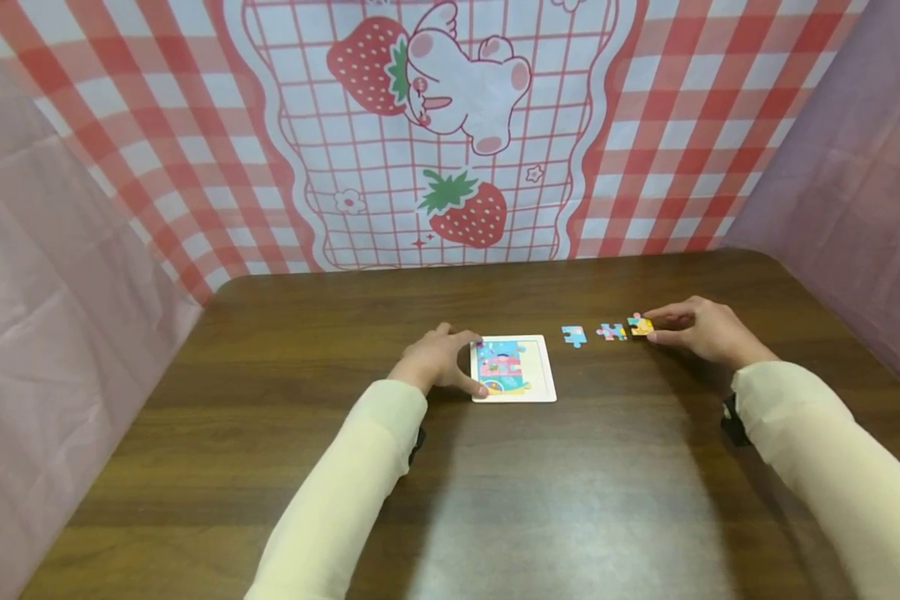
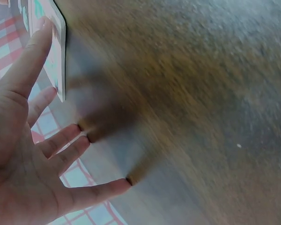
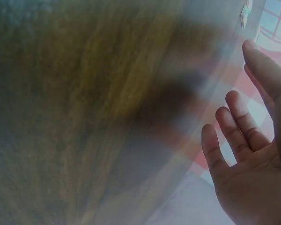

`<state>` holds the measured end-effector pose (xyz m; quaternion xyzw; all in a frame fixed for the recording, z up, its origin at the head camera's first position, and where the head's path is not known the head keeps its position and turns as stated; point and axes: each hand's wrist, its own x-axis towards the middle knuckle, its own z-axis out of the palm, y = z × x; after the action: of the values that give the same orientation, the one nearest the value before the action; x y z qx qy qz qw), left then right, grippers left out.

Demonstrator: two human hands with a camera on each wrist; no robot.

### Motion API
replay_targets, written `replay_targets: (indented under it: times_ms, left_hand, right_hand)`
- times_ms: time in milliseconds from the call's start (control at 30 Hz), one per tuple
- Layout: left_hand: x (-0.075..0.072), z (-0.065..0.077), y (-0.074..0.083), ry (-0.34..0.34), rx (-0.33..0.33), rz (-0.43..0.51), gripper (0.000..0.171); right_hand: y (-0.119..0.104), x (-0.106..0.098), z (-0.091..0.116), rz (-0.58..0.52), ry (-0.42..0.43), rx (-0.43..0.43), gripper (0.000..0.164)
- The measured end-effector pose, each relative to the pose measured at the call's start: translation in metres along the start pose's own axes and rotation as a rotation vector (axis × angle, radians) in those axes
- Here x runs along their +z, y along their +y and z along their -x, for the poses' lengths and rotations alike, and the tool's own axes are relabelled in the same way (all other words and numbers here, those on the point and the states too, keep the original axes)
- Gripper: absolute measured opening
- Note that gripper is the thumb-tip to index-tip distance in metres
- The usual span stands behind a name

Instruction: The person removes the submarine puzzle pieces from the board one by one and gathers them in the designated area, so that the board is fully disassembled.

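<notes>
A square, white-framed jigsaw tray (image 1: 540, 371) lies on the table with a joined picture of blue, pink and yellow pieces filling its left part. My left hand (image 1: 437, 358) is at the tray's left side, thumb on the near corner and index finger at the far one. In the left wrist view the other fingers of that hand (image 2: 33, 154) spread over the wood. To the right, my right hand (image 1: 708, 333) pinches a yellow and blue puzzle piece (image 1: 640, 326) by its right side between thumb and index finger. The right wrist view shows its remaining fingers (image 3: 239, 124) loosely extended.
A blue puzzle piece (image 1: 574, 335) and a pink, blue and yellow puzzle piece (image 1: 611, 332) lie between the tray and my right hand. Behind the brown wooden table (image 1: 570, 483) hangs a red-checked cloth (image 1: 660, 150) with strawberries. Pale cloths hang at both sides.
</notes>
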<state>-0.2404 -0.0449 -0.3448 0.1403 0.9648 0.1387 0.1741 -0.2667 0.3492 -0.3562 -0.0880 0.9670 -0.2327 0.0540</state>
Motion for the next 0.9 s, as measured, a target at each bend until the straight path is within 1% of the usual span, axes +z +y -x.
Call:
replay_targets:
  times_ms: [233, 533, 667, 767, 900]
  left_hand:
    - [0.0001, 0.0001, 0.0002, -0.002, -0.004, -0.028, 0.089]
    - [0.0026, 0.0035, 0.0006, -0.009, -0.016, -0.014, 0.089]
    - [0.0024, 0.0034, 0.0008, -0.015, -0.010, -0.010, 0.088]
    - [0.0015, 0.0022, -0.0003, -0.016, -0.002, -0.009, 0.088]
    - [0.0008, 0.0012, -0.0026, -0.013, 0.005, -0.005, 0.086]
  right_hand:
    - [0.0025, -0.0018, -0.0008, 0.033, -0.016, 0.003, 0.048]
    - [0.0032, 0.0026, -0.0017, 0.069, -0.033, 0.013, 0.047]
    - [0.0039, 0.0027, -0.0024, 0.065, -0.035, 0.016, 0.049]
    - [0.0028, 0.0019, -0.0041, 0.063, -0.020, -0.004, 0.048]
    - [-0.0038, 0.0032, -0.0042, 0.056, 0.021, -0.047, 0.046]
